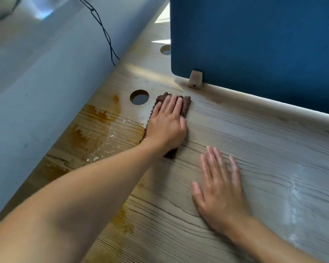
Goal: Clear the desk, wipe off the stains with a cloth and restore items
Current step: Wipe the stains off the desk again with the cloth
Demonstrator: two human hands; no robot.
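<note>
We've got our left hand [166, 126] pressed flat on the brown fuzzy cloth [185, 106] nr the round cable hole [139, 97], right hand [219, 188] splayed flat, empty, on the pale wood-grain desk [264, 149] w/ orange-brown stains [95, 120] at left.

The desk [235, 133] is pale, glossy wood-grain, the cloth [185, 105] nubby brown terry, the divider [254, 44] matt blue felt.

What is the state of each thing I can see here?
left hand: flat, pressing on the cloth.
right hand: open, palm flat on the desk.
cloth: brown, spread under the left hand.
desk: partly wet, brown stains left of the cloth.
cable hole: open, uncovered.
blue divider: upright, clamped.
</note>
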